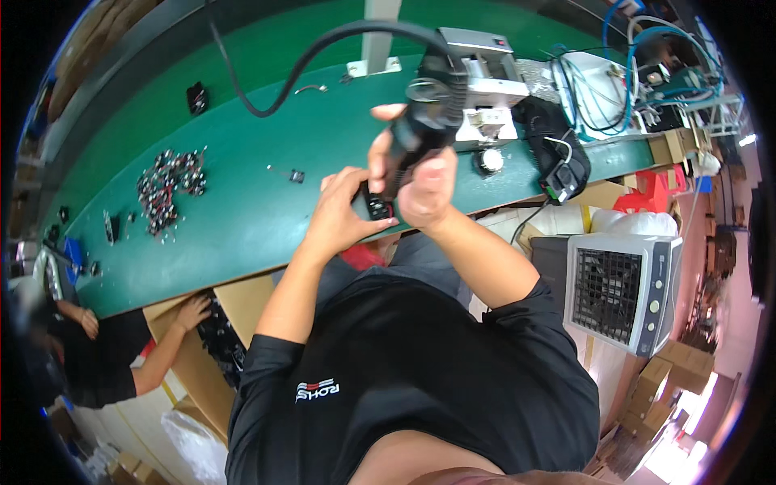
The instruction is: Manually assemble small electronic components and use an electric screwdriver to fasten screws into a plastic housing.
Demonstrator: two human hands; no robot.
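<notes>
My right hand [428, 187] is wrapped round a black electric screwdriver [436, 101], blurred by motion. It is held nose down, with a black cable [323, 39] arching away to the left. Below the tool's tip, near the front edge of the green table [242, 234], my left hand [333, 217] grips a small black housing [378, 208] between thumb and fingers. Some red shows inside that housing. Whether the tip touches it is hidden behind the tool and my right hand. Just left of my hands lies a small black component with a wire [297, 175].
A pile of small wired components [171, 190] lies on the left of the table. A grey metal machine [485, 73], a round metal-topped item [488, 162] and a black bag-like item [554, 145] stand right. A co-worker's hand [194, 312] reaches into a carton [246, 303] at lower left. An air cooler [618, 295] stands right.
</notes>
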